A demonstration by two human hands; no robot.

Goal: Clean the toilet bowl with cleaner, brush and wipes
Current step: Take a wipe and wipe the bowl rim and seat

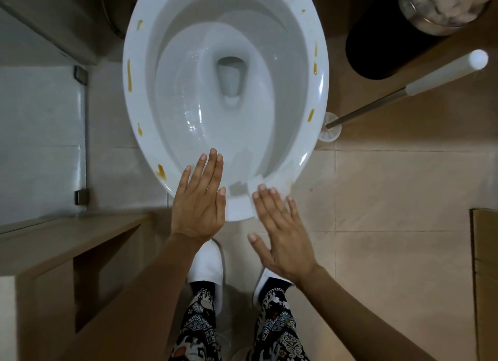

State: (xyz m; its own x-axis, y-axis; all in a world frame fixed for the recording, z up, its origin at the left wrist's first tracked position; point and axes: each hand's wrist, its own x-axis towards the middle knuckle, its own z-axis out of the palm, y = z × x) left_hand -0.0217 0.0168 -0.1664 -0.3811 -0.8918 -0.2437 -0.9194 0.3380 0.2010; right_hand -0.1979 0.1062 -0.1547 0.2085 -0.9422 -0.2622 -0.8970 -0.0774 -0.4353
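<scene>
Below the camera, the toilet bowl stands open on the tiled floor, with water at its bottom. Yellow-brown stains sit in several spots along its white rim. Both hands are flat over the near edge of the bowl, backs up, fingers straight and holding nothing: the left hand over the rim, the right hand beside it, lower. To the right of the bowl, a brush stands in its holder, and a black bin is behind it. White slippers show under the hands.
</scene>
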